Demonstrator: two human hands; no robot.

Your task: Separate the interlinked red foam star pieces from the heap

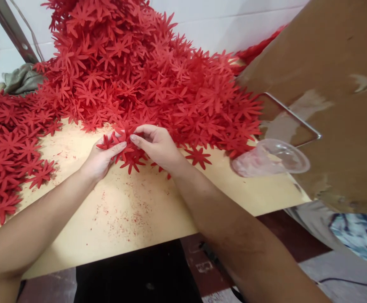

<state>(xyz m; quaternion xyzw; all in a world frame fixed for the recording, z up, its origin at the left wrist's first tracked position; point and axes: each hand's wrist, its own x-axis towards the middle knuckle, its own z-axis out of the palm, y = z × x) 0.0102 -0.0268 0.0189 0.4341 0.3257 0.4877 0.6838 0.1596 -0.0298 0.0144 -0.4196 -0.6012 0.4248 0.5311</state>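
Note:
Between my hands is a red star-shaped flower piece (119, 139) with narrow petals. My left hand (103, 156) is closed on it, the thumb lying across its petals. At its right side my right hand (156, 143) pinches with thumb and forefinger; the fingertips touch the red petals, and what exactly they grip is hidden. Right below the hands another red flower piece (132, 161) lies on the table. A tall heap of the same red flower pieces (133, 75) rises just behind my hands.
A second spread of red flowers (3, 155) covers the table's left side. To the right, a clear plastic cup (270, 158) lies on its side against a large cardboard box (328, 84). Red crumbs dot the pale tabletop (167, 214). A grey cloth (24, 80) sits at back left.

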